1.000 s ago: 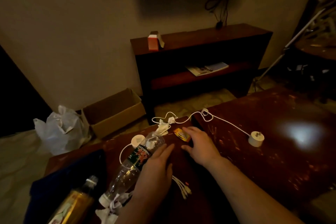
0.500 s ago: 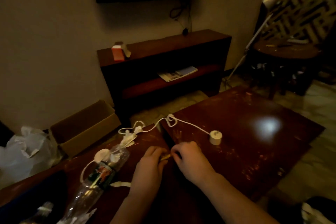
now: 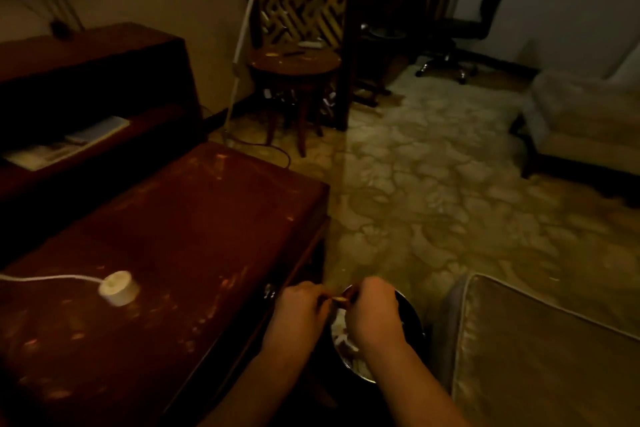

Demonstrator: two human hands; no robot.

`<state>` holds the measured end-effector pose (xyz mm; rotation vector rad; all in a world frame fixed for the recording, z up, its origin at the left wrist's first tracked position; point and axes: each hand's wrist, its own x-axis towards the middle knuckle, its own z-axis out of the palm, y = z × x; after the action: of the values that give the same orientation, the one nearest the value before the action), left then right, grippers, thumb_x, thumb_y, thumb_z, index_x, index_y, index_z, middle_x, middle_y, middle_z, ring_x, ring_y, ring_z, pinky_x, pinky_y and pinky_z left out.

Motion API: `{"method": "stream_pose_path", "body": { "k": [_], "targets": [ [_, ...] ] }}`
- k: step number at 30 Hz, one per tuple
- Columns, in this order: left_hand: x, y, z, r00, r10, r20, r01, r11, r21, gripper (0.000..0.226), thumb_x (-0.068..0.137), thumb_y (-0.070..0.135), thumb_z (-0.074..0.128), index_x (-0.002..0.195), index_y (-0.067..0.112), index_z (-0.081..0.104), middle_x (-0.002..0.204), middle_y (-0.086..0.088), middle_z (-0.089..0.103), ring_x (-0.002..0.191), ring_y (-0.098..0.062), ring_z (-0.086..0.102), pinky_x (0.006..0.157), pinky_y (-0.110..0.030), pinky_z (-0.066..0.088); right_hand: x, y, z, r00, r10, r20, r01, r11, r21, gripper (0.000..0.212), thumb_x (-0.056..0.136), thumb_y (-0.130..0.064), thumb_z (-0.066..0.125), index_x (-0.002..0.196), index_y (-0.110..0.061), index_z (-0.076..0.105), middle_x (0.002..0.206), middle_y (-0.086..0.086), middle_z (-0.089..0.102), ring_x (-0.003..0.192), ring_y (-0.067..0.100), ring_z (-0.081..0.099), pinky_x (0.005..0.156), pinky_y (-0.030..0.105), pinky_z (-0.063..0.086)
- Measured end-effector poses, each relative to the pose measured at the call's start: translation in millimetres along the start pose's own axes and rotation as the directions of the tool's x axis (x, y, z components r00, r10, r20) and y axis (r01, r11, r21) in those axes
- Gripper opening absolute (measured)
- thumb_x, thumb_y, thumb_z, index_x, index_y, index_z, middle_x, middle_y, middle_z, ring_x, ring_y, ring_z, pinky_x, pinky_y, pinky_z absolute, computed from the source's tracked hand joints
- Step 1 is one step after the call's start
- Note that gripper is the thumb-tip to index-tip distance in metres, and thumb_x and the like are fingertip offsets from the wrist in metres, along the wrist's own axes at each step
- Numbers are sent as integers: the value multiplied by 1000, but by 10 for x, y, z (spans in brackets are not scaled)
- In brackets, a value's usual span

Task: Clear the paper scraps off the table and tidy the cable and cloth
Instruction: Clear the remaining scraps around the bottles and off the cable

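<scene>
My left hand and my right hand are closed together on a small yellow scrap, held off the table's right edge above a dark round bin that holds white paper. On the dark wooden table at the left lies a white cable ending in a round white puck. The cloth and the other scraps are out of view.
A cushioned seat stands right of the bin. Beyond the table are a low dark shelf unit, a floor lamp, a round side table, an office chair and a sofa on patterned floor.
Both hands took the yellow scrap off the table and carried it right, over the bin. The view swung right, so the bottles and the rest of the cable left the frame.
</scene>
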<state>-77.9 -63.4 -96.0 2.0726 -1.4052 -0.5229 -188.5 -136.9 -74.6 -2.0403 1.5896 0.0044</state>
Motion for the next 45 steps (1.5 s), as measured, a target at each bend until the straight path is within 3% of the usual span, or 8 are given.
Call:
{"method": "stream_pose_path", "body": {
  "k": [6,8,11,17,24,31,38,45],
  "targets": [
    [423,132,738,969,-89,229,125,981,-149,24,91,7,61,108,8,77,104,-11,76,99,-23,71,93,-37,55,201,312,18,988,148,38,-150,987,61,21,96,-18,59,111,-6,67,116,12,68,108,29,65,83,33,51],
    [424,139,816,955,-63,290,104,986,-127,28,94,9,59,119,9,72,114,-10,74,102,-17,69,88,-19,53,214,301,55,987,145,73,-150,986,71,22,96,-14,58,115,-6,65,120,12,66,111,28,64,89,34,52],
    [358,37,821,969,-43,242,79,987,-140,32,99,12,56,128,20,67,121,-2,71,101,-6,64,71,1,41,190,197,53,991,115,64,-122,986,111,20,97,-11,55,114,-6,64,117,12,65,106,27,65,77,31,49],
    [-14,-286,10,985,-134,104,145,984,-101,16,95,13,57,94,23,69,82,12,66,67,10,58,62,-6,43,-58,-501,173,983,-170,-66,178,974,141,17,92,-11,56,94,-11,73,98,7,72,94,25,67,81,33,54],
    [-1253,-1033,-1858,871,-370,-324,355,929,-107,14,92,14,57,93,19,70,71,4,68,68,-5,63,60,-14,45,-1035,-2237,786,718,-696,2,680,702,212,23,97,-24,63,117,-26,74,113,-7,70,100,8,65,90,23,53],
    [-2588,-1862,-2950,670,-457,-584,560,829,-7,26,89,16,65,111,23,76,94,9,76,77,-2,66,77,-12,47,-1997,-3298,1600,505,-847,163,819,530,217,32,89,-26,73,121,-22,72,117,-4,70,105,11,65,96,23,50],
    [-2747,-2700,-3384,628,-476,-616,713,669,210,33,93,40,64,125,35,65,120,6,67,108,-14,61,88,-34,55,-2234,-3700,2006,521,-832,188,800,553,231,36,93,-20,70,128,-25,66,124,-7,65,107,7,62,91,18,51],
    [-2309,-3134,-3446,622,-657,-426,776,588,227,45,83,44,76,121,26,61,116,2,64,101,-17,63,86,-36,56,-2076,-3775,2102,574,-789,220,749,614,249,36,93,-21,70,128,-28,65,116,-6,65,95,2,61,70,9,45]
  ]
}}
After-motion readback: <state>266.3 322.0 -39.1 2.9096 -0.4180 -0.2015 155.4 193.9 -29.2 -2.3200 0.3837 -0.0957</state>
